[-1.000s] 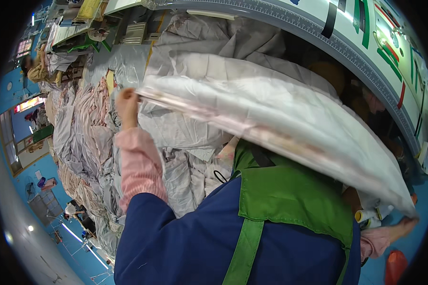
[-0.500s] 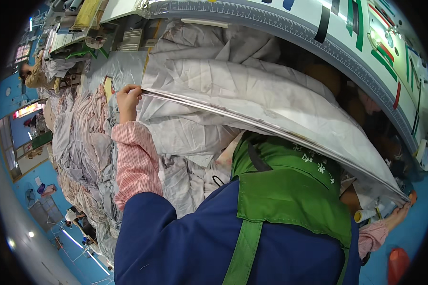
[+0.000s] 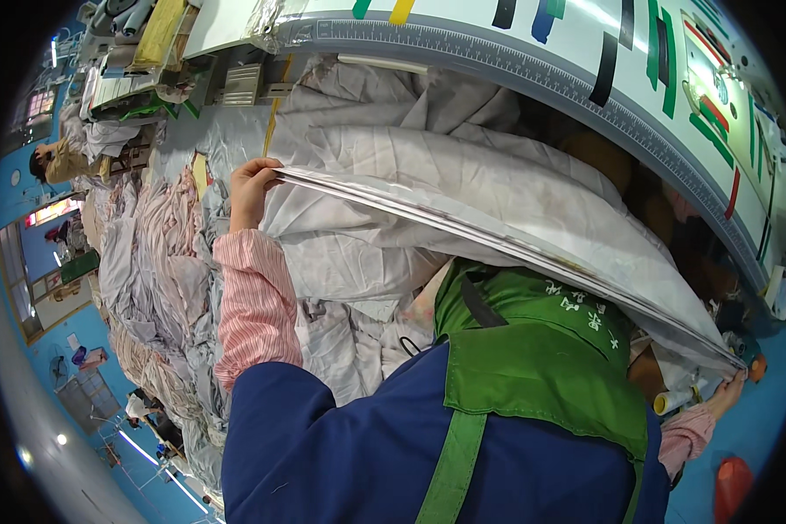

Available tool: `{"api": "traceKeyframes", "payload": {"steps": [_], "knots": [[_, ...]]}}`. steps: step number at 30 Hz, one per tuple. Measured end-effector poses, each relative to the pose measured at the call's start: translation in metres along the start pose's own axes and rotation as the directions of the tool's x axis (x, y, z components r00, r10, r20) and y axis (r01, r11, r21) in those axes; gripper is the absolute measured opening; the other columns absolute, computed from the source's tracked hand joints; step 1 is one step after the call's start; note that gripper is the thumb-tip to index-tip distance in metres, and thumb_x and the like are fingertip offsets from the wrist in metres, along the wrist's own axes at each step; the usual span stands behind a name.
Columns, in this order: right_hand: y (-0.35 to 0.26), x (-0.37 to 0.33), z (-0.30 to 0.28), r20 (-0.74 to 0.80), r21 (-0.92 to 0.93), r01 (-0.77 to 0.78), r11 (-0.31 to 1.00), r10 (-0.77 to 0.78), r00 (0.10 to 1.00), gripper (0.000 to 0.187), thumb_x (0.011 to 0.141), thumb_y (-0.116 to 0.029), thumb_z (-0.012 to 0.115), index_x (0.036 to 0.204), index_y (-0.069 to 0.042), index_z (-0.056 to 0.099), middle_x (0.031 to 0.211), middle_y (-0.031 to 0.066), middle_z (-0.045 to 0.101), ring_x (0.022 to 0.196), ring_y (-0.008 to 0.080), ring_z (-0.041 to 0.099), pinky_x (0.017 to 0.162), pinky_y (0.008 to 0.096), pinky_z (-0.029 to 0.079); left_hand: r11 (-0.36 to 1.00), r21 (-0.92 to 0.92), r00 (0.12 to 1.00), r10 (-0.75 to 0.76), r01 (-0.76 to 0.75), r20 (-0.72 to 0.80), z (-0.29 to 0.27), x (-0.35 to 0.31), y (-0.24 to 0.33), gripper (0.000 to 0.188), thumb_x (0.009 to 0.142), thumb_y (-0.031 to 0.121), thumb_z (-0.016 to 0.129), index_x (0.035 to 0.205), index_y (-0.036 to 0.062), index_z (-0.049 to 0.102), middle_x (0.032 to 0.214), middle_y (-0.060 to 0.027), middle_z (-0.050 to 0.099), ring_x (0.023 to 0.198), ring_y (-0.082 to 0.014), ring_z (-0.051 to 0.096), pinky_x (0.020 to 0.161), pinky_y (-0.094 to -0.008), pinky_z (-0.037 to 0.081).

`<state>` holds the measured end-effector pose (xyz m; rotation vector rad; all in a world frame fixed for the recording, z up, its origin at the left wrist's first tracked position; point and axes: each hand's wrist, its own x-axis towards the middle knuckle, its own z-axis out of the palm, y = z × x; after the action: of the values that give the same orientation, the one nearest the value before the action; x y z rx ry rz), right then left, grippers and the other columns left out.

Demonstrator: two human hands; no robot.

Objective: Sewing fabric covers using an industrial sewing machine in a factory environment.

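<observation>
A long piece of white fabric [image 3: 498, 201] is stretched in front of my body, its folded edge running in a straight slant from upper left to lower right. My left hand [image 3: 255, 185] pinches the left end of that edge between thumb and fingers. At the far right my right hand [image 3: 727, 395] grips the other end; its fingers are small and partly covered by the cloth. Several layers show along the taut edge. Beyond it, the rest of the white cloth hangs in loose folds below the table.
A white table [image 3: 463, 16] with a grey ruler edge [image 3: 489, 65] and coloured tape strips curves across the far side. Heaped pale fabric [image 3: 153, 271] lies to the left. A yellow roll [image 3: 672, 400] is near my right arm, a red object [image 3: 732, 489] on the blue floor.
The stretched edge and both hands sit slightly shifted in the picture, my left hand to the right, my right hand to the left. The layers along the edge look a little more spread.
</observation>
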<state>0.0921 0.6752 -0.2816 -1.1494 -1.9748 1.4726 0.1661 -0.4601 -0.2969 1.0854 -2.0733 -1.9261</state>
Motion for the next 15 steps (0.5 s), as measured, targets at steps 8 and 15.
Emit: {"api": "traceKeyframes", "payload": {"steps": [8,15], "knots": [[0.001,0.012,-0.012,0.032,0.035,-0.071,0.997,0.070,0.997,0.039,0.090,-0.023,0.069,0.119,0.000,0.059,0.108,0.0041,0.065,0.093,0.0145,0.060,0.074,0.0231,0.048,0.997,0.036,0.988,0.066,-0.072,0.137,0.014,0.014,0.024,0.021,0.085,-0.005,0.060,0.106,-0.0067,0.063,0.102,-0.0120,0.067,0.093,-0.0173,0.066,0.086,-0.0275,0.054],[-0.022,-0.035,0.015,-0.055,0.020,-0.016,1.000,0.017,0.998,0.036,0.089,-0.028,0.069,0.116,-0.005,0.061,0.095,-0.0025,0.062,0.066,0.0040,0.047,0.050,0.0172,0.032,0.904,0.367,0.975,0.189,-0.218,0.113,0.038,0.026,0.037,0.022,0.085,-0.004,0.064,0.107,-0.0061,0.065,0.097,-0.0093,0.070,0.090,-0.0139,0.067,0.082,-0.0239,0.053]]}}
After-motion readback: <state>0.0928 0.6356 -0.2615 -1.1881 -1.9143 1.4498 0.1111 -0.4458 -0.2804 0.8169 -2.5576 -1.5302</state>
